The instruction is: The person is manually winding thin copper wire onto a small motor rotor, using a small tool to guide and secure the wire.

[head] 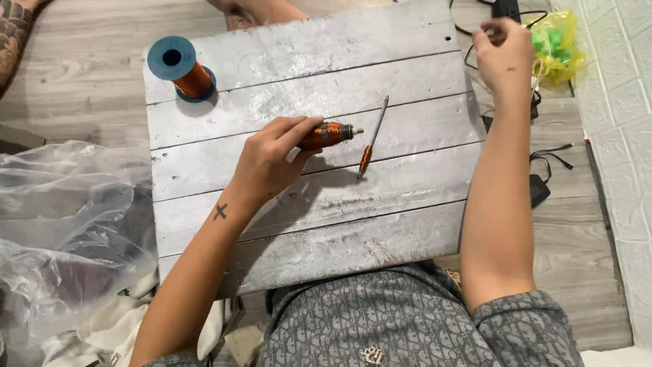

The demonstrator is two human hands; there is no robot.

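Fingers of the left hand (268,160) pinch a copper-wound coil (331,134) at mid-board, its winding apparently well advanced, while the right hand (504,47), fingers curled, reaches far right beyond the wooden board (305,224), wire spool (182,68) standing far left.

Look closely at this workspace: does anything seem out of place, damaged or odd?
Only small things stand out. The grey board is scuffed, with worn paint. The thin tool lies loose and slanted beside the copper-wound piece held in the left hand.
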